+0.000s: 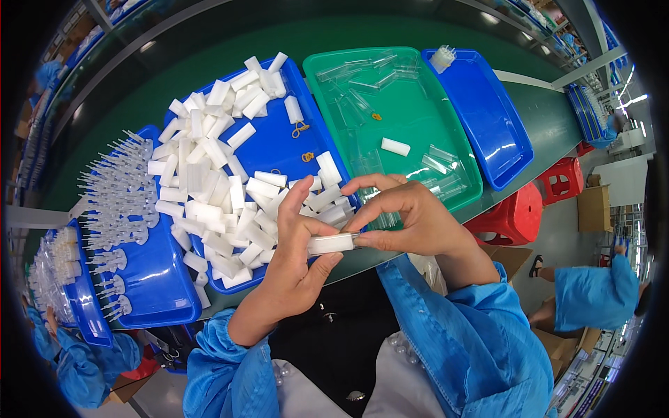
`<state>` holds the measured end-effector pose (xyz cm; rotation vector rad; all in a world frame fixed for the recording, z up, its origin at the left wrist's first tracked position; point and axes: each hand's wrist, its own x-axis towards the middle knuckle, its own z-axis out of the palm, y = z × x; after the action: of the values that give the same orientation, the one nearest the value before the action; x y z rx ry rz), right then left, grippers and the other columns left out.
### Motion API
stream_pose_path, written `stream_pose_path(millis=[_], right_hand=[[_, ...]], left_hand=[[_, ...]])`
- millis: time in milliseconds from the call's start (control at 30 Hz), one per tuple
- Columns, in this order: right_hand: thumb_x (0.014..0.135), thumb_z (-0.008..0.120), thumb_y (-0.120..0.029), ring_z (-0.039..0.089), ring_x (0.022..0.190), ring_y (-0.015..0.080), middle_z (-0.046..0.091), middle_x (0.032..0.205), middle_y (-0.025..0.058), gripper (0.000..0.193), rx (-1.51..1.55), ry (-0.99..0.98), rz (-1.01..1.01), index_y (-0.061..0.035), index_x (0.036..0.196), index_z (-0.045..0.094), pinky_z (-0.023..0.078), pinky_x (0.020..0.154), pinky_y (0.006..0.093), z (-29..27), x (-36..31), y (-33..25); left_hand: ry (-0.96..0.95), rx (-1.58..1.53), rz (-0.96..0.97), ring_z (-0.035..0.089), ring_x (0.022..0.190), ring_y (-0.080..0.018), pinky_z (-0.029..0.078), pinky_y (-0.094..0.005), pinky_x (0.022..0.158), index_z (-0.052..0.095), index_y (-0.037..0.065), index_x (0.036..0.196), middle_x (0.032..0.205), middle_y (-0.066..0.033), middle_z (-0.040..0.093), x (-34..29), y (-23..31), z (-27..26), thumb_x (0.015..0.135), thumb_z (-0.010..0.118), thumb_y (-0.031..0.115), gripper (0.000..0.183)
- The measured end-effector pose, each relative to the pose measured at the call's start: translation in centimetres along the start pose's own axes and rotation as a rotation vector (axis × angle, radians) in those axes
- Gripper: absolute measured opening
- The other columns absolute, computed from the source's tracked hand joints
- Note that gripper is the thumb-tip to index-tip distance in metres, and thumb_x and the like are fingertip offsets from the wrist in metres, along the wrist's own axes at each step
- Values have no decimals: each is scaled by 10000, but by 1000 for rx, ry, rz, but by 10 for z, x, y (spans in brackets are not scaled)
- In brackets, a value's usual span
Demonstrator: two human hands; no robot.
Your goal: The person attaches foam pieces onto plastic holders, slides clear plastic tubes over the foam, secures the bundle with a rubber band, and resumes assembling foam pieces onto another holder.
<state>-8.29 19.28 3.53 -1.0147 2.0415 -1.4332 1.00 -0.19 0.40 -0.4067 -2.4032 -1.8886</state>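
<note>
Between my two hands is a white rectangular block [330, 244], held level above the near edge of the trays. My left hand [293, 258] grips its left end between thumb and fingers. At the other end, my right hand [411, 216] pinches with thumb and forefinger; a clear edge, perhaps of a plastic sleeve, shows there, but the fingers hide most of it. Just beyond my left hand, a heap of similar white blocks [209, 164] fills a blue tray [282, 136]. Past my right hand lies a green tray [418, 83] with clear plastic sleeves [439, 164] and one white block [395, 146].
At the left, a blue tray [157, 296] bears rows of clear, thin-stemmed pieces [118, 188]. Brown rubber bands [300, 130] lie among the blocks. On the right are another blue tray [498, 139], red stools [512, 212] and a person in blue [596, 296].
</note>
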Motion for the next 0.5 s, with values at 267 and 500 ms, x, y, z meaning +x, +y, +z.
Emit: stream_pose_path(millis=[267,500], right_hand=[[681,776,-189,484,1157,214,692,784,-32,112,-96,-22,42,-161,776,724,174,937,463,-2,-2,-1],[696,766,-189,496,1142,204,691,779,-42,88,-116,12,54,-165,768,721,209,919,439,1,-6,2]], left_hand=[[-69,120,35,173,1321,-414,254,-443,1009,466,50,991,1416,-267,108,3,7,0,837,570,70,187],[-82,130,26,198,1311,-409,298,-426,975,462,46,984,1412,-276,93,4,10,1,820,578,32,202]])
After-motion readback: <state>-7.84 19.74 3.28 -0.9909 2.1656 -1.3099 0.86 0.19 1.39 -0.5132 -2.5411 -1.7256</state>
